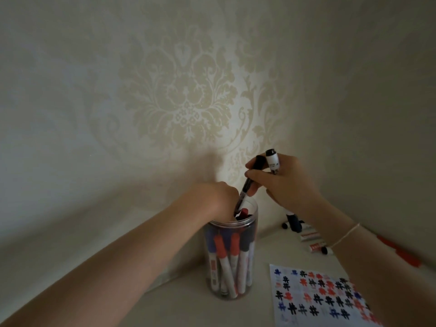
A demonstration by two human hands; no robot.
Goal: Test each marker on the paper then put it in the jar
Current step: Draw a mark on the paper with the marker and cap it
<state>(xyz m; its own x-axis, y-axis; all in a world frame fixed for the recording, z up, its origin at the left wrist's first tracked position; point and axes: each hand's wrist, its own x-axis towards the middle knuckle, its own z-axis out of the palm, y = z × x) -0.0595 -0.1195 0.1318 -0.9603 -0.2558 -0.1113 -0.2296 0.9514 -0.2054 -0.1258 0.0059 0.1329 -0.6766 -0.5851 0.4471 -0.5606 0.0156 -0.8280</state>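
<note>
black marker (245,185) tilts into clear jar (230,258) (marker-filled) beside scribbled paper (313,296).

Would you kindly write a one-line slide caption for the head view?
Right hand lowers a black marker into the clear jar, left hand at its mouth, test paper alongside.

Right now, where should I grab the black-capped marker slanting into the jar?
Take the black-capped marker by its upper barrel, from the right. It leans with its lower end inside the jar rim, where the left hand crowds it; the right hand already pinches there.
</note>
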